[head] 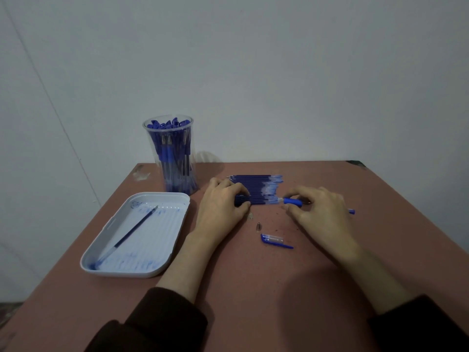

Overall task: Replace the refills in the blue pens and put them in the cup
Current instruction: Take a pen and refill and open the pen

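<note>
At the left of the reddish table [253, 295] a white tray [119, 273] was seen, its ribbed floor smeared with blue ink, and a single used refill [134, 229] was laid slantwise in it. Behind the tray, near the far edge of the table, a clear cup [169, 138] was stood upright and was packed with capped blue pens. To the right of the tray the left hand [223, 207] was laid on the left end of the refills [261, 186], which were ranged side by side in a flat row on the table with their tips turned to the left. Its fingers were bent and held close together, and the nearest refills of the row were pinched between thumb and forefinger. Nearer to the person, a small metal tip [258, 226] and a blue pen cap [275, 240] were left lying loose on the table, apart from each other. At the right the open pen barrel [293, 201] was held level just above the table by the right hand [322, 212], pinched at its blue grip between thumb and forefinger, the other fingers being curled beside them. Its open front end was brought close to the near right corner of the row, and its blue rear end was shown past the far side of the hand. Dark sleeves [162, 323] were seen on both forearms.
</note>
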Motion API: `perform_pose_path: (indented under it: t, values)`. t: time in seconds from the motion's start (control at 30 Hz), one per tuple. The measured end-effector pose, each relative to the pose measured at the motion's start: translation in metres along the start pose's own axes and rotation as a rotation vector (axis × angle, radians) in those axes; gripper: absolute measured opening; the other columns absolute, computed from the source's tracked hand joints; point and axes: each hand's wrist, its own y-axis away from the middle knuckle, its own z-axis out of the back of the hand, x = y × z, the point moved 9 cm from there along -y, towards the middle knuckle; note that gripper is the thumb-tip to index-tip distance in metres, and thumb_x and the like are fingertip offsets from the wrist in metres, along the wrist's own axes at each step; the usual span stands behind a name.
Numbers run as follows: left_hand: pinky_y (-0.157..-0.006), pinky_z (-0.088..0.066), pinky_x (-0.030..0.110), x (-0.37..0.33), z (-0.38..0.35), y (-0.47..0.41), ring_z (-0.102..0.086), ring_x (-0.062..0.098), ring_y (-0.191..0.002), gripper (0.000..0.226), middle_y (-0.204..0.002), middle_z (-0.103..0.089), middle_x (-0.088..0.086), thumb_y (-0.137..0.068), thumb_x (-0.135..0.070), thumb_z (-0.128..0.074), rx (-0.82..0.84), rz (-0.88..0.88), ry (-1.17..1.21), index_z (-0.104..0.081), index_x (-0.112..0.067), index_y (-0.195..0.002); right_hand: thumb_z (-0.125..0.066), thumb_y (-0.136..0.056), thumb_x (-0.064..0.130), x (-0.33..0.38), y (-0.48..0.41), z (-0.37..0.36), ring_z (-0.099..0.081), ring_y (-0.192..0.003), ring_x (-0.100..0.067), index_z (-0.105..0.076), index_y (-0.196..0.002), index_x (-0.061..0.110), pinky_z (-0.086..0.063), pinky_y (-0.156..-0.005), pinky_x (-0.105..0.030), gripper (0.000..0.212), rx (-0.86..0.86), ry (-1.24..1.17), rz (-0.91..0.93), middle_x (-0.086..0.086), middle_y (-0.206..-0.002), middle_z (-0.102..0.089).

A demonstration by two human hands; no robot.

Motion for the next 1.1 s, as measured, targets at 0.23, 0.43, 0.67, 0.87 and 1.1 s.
perform_pose_path:
  t: [0.23,0.43,0.67,0.87,1.1]
  values:
    - [-0.073,-0.025,0.017,-0.005,0.009,0.006,-0.041,0.014,-0.102,0.02,-0.099,-0.064,-0.006,-0.085,-0.029,-0.065,-0.062,-0.04,0.046,-0.067,-0.02,-0.103,-0.07,-0.081,0.019,0.006,0.002,-0.005,-0.06,-0.079,-0.015,-0.071,-0.089,0.027,-0.044,-0.085,-0.039,0.011,-0.004,-0.044,0.049,0.01,-0.072,-0.066]
    - [-0.073,-0.036,0.024,-0.009,0.072,0.029,-0.05,0.021,-0.087,0.014,-0.087,-0.069,-0.003,-0.085,-0.016,-0.06,-0.323,-0.04,0.052,-0.071,-0.013,-0.093,-0.073,-0.079,0.02,0.018,0.006,-0.006,-0.06,-0.068,-0.015,-0.073,-0.091,0.025,-0.048,-0.076,-0.037,0.013,-0.046,-0.147,0.132,0.008,-0.07,-0.065]
    - [-0.079,-0.045,0.038,0.105,0.109,0.066,-0.058,0.037,-0.101,0.023,-0.105,-0.068,0.016,-0.086,-0.009,-0.054,-0.063,0.444,-0.257,-0.068,-0.007,-0.105,-0.073,-0.079,0.02,0.02,0.009,-0.012,-0.056,-0.064,-0.007,-0.073,-0.09,0.028,-0.039,-0.063,-0.024,0.014,-0.007,-0.177,0.128,0.014,-0.064,-0.056]
    - [-0.076,-0.048,0.039,0.122,0.103,0.076,-0.059,0.034,-0.095,0.032,-0.102,-0.067,0.011,-0.086,-0.007,-0.044,0.095,0.462,-0.428,-0.064,-0.009,-0.11,-0.073,-0.079,0.019,0.018,0.011,-0.014,-0.057,-0.065,-0.012,-0.073,-0.092,0.029,-0.046,-0.065,-0.031,0.017,0.012,-0.183,0.105,0.012,-0.066,-0.058]
    - [-0.076,-0.055,0.031,0.061,0.14,0.049,-0.069,0.022,-0.075,0.019,-0.08,-0.07,0.005,-0.087,-0.004,-0.062,-0.231,0.437,0.379,-0.072,-0.009,-0.102,-0.072,-0.08,0.023,0.016,0.009,-0.014,-0.058,-0.066,-0.012,-0.071,-0.091,0.031,-0.05,-0.066,-0.036,0.014,-0.009,-0.223,0.099,0.009,-0.067,-0.06]
